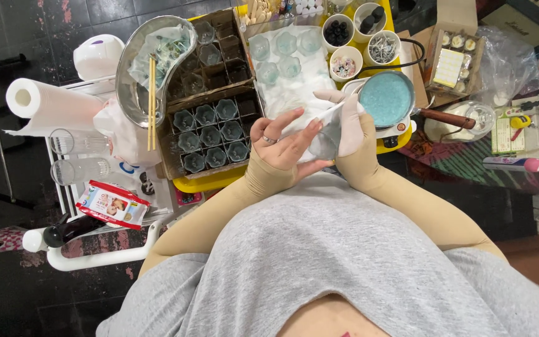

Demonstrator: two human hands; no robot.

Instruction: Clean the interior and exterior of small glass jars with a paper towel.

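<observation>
Just above the grey-shirted lap, at the near edge of the bench point(400, 138), I see a small clear glass cup point(324, 145) held between both hands. The left hand point(282, 145), bare-fingered with a ring and a tan sleeve up to the wrist, is curled around the cup's left side, fingers closed on it. The right hand point(352, 128), in a pale glove over a tan sleeve, grips a white wipe point(319, 118) pressed against the cup's rim; its fingers are closed on that wipe.

Just beyond the hands lies a white cloth point(291, 87) carrying five clear faceted cups point(285, 56). To the right of the cloth sits a round pan of turquoise wax point(387, 98) with a wooden handle point(447, 118). Behind it stand white bowls point(366, 37) holding small dark and metal pieces; I cannot tell these pieces apart further.

Left of the hands, a divided cardboard box point(210, 134) holds rows of dark teal filled cups. Against its far left edge leans a steel kidney dish point(133, 75) with wooden sticks point(152, 103) laid across it. Further left are a paper towel roll point(48, 103) and a packet of wet wipes point(112, 205).
</observation>
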